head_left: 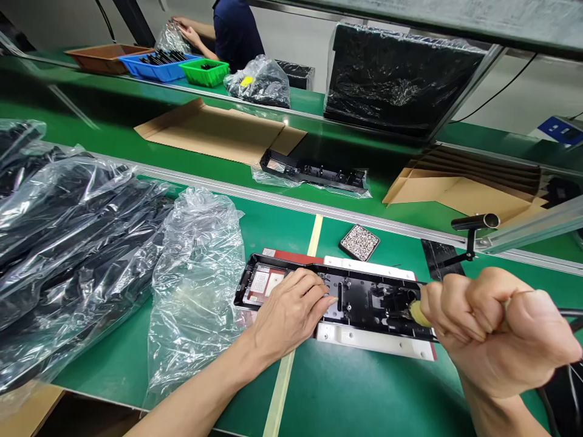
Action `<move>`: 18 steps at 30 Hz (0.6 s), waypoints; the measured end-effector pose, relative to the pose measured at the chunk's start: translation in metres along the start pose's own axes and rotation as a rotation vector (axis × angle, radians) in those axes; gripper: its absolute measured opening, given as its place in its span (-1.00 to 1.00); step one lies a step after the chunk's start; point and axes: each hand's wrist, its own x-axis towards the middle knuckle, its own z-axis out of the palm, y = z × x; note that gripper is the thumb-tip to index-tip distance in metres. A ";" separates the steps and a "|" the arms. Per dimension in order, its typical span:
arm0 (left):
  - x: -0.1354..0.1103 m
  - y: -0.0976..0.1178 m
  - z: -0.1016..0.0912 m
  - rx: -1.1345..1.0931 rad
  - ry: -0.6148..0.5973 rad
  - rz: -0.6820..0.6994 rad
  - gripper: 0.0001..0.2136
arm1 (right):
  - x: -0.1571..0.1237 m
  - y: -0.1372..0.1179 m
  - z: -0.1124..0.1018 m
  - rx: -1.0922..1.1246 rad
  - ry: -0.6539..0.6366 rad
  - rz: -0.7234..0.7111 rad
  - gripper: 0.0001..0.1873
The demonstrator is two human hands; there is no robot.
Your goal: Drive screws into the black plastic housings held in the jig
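A long black plastic housing [364,300] lies open side up across a white fixture [373,341] with reddish parts under it. My left hand [291,306] is closed over the housing left of its middle, fingers curled inside and thumb near a slot. Over the right end, my right hand [496,321] makes a fist round what looks like a screwdriver [419,314]; only its yellowish lower part shows, pointing into the housing. The fist hides the rest of the tool and the housing's right tip. A small square tray of screws [359,243] sits behind the fixture.
Crumpled clear plastic bags [195,273] and wrapped black parts [77,243] cover the left. Another black housing [314,173] lies on the belt beyond the metal rail, between cardboard pieces [218,130]. A metal tube on a bracket [476,223] stands right. A co-worker [237,33] handles a bag behind.
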 end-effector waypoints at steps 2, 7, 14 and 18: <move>-0.001 0.000 0.000 0.001 -0.001 0.000 -0.90 | 0.000 0.000 0.001 0.005 0.005 -0.001 -0.44; 0.001 0.000 0.000 -0.007 0.000 -0.007 -0.90 | 0.000 0.000 0.001 -0.008 0.004 0.013 -0.43; 0.001 0.000 -0.001 -0.002 0.005 0.000 -0.89 | 0.000 0.001 0.002 -0.008 0.028 0.004 -0.44; 0.000 -0.001 0.000 -0.002 -0.010 -0.003 -0.89 | 0.002 0.001 0.004 -0.006 0.021 -0.004 -0.42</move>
